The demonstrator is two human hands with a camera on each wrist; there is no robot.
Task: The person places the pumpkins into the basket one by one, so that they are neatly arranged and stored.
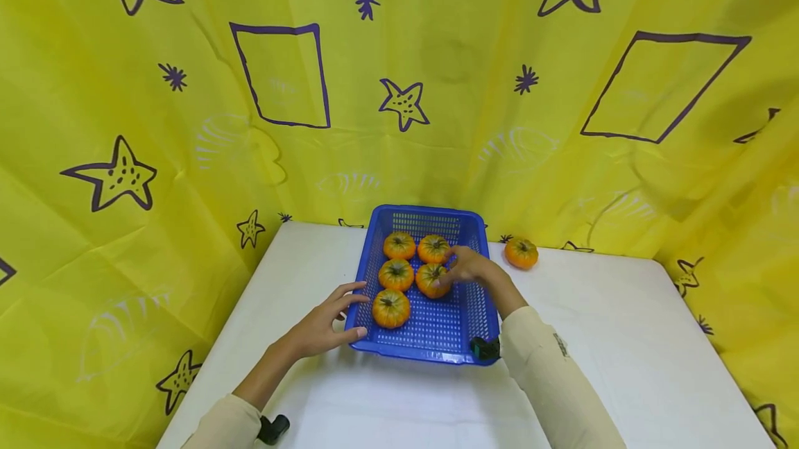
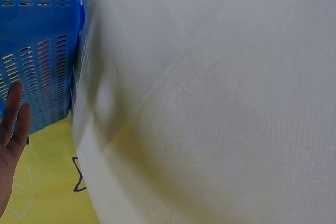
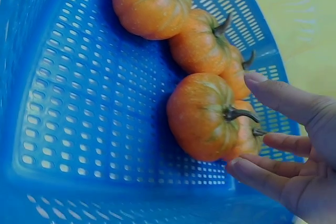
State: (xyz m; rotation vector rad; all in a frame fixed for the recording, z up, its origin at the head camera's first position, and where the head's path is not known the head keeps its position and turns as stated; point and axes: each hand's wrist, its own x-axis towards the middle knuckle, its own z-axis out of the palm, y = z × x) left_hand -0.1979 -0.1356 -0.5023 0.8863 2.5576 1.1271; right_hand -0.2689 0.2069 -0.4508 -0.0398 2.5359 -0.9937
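A blue plastic basket with slotted walls stands on the table and holds several small orange pumpkins in two columns. My right hand is over the basket's right side, fingers spread beside the right column's nearer pumpkin. In the right wrist view, thumb and fingers of the right hand are apart around the stem side of a pumpkin, not closed on it. At the basket's left wall, my left hand has its fingers spread by the rim, near the front-left pumpkin. Whether it touches the rim I cannot tell.
One more pumpkin lies on the white table, right of the basket near the back edge. A yellow curtain with star drawings hangs behind and along the sides. Black wrist devices show near both sleeves.
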